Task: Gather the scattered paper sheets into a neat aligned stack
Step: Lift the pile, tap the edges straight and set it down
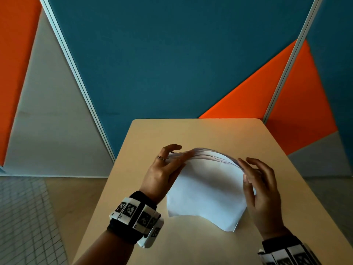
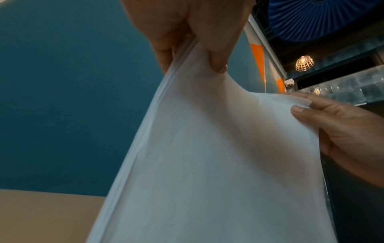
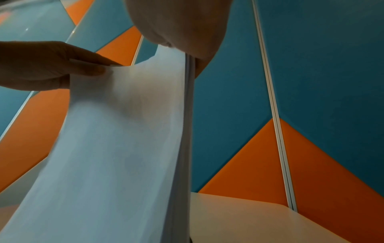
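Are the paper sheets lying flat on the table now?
No, both hands hold the paper sheets upright on the table, bowed, with only the bottom edge resting on it.

bare tabletop (image 1: 191, 134) all round, upheld paper stack (image 1: 206, 188) mid-table

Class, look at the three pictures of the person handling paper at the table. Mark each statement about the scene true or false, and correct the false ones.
1. The white paper sheets lie flat and untouched on the beige tabletop. False: both hands hold them as a bundle stood on its lower edge, bowed at the top.
2. The left hand pinches the bundle's upper left edge between thumb and fingers. True.
3. The right hand rests idle on the tabletop, away from the paper. False: it holds the bundle's right edge.
4. A ring is worn on a finger of the left hand. True.
5. The wall behind the table is plain white. False: it has teal, orange and grey panels.
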Available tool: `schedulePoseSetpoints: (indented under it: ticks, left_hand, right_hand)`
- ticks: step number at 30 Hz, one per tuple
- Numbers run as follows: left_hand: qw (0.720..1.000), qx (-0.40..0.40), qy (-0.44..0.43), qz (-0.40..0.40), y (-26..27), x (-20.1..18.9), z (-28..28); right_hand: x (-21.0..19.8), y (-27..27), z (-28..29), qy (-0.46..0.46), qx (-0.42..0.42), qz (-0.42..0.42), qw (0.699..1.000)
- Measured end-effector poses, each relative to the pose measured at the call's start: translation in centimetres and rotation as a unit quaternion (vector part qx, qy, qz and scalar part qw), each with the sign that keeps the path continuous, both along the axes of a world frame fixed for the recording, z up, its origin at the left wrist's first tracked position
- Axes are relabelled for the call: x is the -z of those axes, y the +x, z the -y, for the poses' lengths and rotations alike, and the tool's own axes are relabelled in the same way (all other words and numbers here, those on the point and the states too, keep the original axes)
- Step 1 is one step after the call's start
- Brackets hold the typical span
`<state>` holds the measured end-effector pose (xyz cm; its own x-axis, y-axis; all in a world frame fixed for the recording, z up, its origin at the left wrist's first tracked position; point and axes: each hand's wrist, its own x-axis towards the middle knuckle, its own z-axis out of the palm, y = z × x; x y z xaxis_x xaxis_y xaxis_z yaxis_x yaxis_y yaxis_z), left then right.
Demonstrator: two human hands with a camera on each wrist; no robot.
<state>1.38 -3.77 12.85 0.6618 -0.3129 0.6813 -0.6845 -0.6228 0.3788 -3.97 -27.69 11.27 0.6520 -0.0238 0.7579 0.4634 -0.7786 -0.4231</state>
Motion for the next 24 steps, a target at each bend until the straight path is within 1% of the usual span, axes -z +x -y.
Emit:
schedulePoseSetpoints:
  ticks: [2,4,5,6,7,8,9,11,12,13,14,16,19,21,24]
  left_hand:
    - [1.0,0.003,-0.006,0.008,0.1,-0.1,0.0]
    - [1.0,0.008,-0.025,-0.006,0.0,-0.2,0.1]
    - [0.998,0.006,-0.057,-0.035,-0.1,-0.2,0.2]
    - [0.991,-0.005,-0.11,-0.077,-0.1,-0.3,0.3]
    - [0.977,-0.02,-0.169,-0.128,0.1,-0.2,0.4]
    - [0.956,-0.031,-0.223,-0.187,0.2,0.1,0.4]
    - [0.93,-0.031,-0.267,-0.249,0.4,0.4,0.3]
    - [0.87,-0.005,-0.332,-0.365,0.8,1.1,0.1]
    - [0.845,0.011,-0.347,-0.408,0.8,1.2,0.2]
    - [0.833,0.02,-0.349,-0.428,0.7,1.1,0.4]
    - [0.833,0.015,-0.346,-0.432,0.6,0.9,0.7]
    - [0.833,0.009,-0.359,-0.422,0.5,0.1,1.2]
    - [0.832,0.03,-0.392,-0.392,0.4,-1.4,1.4]
    - [0.846,0.03,-0.382,-0.371,0.5,-1.6,1.2]
    - [0.871,-0.007,-0.341,-0.354,0.3,-0.7,1.3]
  right_hand:
    - [0.0,0.1,0.1,0.001,0.003,0.006,1.0]
    - [-0.2,0.2,0.0,0.014,-0.004,0.01,1.0]
    - [-0.2,0.2,0.0,0.03,-0.011,0.011,0.999]
    - [-0.3,0.2,0.0,0.056,-0.019,0.008,0.998]
    - [-0.4,0.3,0.1,0.095,-0.029,-0.002,0.995]
    - [-0.6,0.4,0.2,0.152,-0.045,-0.027,0.987]
    - [-0.8,0.3,0.6,0.22,-0.07,-0.066,0.971]
    - [-1.0,0.5,1.4,0.335,-0.145,-0.178,0.914]
    - [-0.8,0.7,1.7,0.356,-0.177,-0.231,0.888]
    - [-0.6,0.9,1.9,0.343,-0.191,-0.265,0.881]
    - [-0.6,1.0,1.8,0.316,-0.184,-0.28,0.887]
    - [-0.9,1.1,1.5,0.292,-0.166,-0.267,0.903]
    - [-2.4,1.1,1.6,0.323,-0.186,-0.214,0.903]
    - [-2.9,1.0,1.7,0.324,-0.194,-0.204,0.903]
    - [-1.7,1.0,1.7,0.29,-0.146,-0.203,0.924]
